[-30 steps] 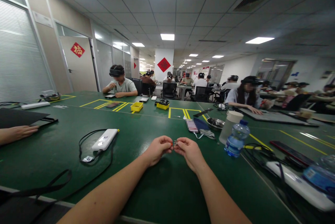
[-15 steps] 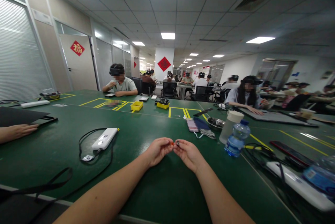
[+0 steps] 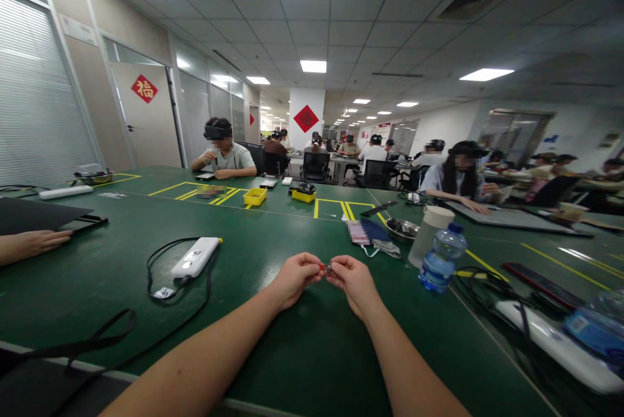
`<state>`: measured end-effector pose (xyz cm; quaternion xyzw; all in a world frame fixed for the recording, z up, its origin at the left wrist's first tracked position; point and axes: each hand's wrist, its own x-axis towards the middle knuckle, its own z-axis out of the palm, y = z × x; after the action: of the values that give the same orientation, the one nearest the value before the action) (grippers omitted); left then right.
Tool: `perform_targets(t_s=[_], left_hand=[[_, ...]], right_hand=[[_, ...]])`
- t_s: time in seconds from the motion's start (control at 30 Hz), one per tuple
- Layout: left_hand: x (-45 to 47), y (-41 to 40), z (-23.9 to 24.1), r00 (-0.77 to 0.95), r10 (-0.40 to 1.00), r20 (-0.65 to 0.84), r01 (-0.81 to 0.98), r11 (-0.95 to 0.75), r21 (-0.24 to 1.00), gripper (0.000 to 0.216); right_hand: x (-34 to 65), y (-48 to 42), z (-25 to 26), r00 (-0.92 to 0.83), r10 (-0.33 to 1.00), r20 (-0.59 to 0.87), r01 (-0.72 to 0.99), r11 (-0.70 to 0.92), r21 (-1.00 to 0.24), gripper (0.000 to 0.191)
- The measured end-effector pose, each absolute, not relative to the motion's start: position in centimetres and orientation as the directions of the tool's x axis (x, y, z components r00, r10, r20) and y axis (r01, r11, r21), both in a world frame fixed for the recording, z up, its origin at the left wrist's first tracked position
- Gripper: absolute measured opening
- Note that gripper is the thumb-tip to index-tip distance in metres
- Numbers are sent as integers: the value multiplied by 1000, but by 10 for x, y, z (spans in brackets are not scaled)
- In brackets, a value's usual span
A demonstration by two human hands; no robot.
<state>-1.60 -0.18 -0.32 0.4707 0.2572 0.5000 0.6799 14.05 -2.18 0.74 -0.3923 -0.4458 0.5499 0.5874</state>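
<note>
Above the green table [image 3: 312,345], my two hands meet fingertip to fingertip. My left hand [image 3: 298,279] pinches a small orange-red piece [image 3: 322,267] between thumb and forefinger. In a like pinch, my right hand [image 3: 350,279] grips a small dark metallic piece [image 3: 328,269]. The two pieces look to be touching, though the fingers cover most of them and their exact kind is too small to make out.
A white power bank [image 3: 195,258] with a black cable lies left. To the right stand a water bottle [image 3: 442,258], a pale tumbler [image 3: 429,235] and a metal bowl [image 3: 402,228]. Yellow trays [image 3: 255,197] sit farther back. Another person's hand [image 3: 34,245] rests at far left.
My fingertips have drawn together, bringing the dark metallic piece up against the orange-red one. The right fingers have turned slightly around their piece.
</note>
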Motion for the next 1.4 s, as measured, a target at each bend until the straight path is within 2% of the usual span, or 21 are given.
perform_targets(t_s=[0.13, 0.33, 0.67, 0.8, 0.9, 1.1, 1.23, 1.4], left_hand=[[-14, -5, -3, 348, 929, 124, -397, 26, 918, 21], [-13, -6, 0, 308, 940, 145, -401, -10, 916, 22], [-13, -7, -1, 254, 952, 172, -284, -96, 954, 25], [-14, -7, 0, 256, 950, 177, -242, -114, 964, 25], [-17, -5, 2, 301, 936, 182, -223, -117, 968, 25], [-27, -1, 1, 396, 887, 239, -176, -183, 967, 42], [-28, 1, 0, 386, 891, 237, -145, -195, 970, 43], [-27, 2, -3, 399, 887, 231, -177, -172, 969, 43]], right_hand=[[138, -21, 5, 87, 981, 175, -153, 187, -970, 27], [139, -19, 6, 97, 936, 339, 95, 330, -939, 27], [137, -26, 14, 114, 882, 456, 340, 397, -853, 21], [137, -26, 14, 77, 889, 451, 320, 406, -856, 20], [138, -25, 13, 52, 915, 401, 243, 378, -893, 22], [137, -26, 14, 2, 943, 333, 83, 332, -940, 27], [138, -29, 14, -7, 950, 313, -1, 313, -950, 29], [140, -29, 14, -9, 948, 317, 0, 317, -948, 29]])
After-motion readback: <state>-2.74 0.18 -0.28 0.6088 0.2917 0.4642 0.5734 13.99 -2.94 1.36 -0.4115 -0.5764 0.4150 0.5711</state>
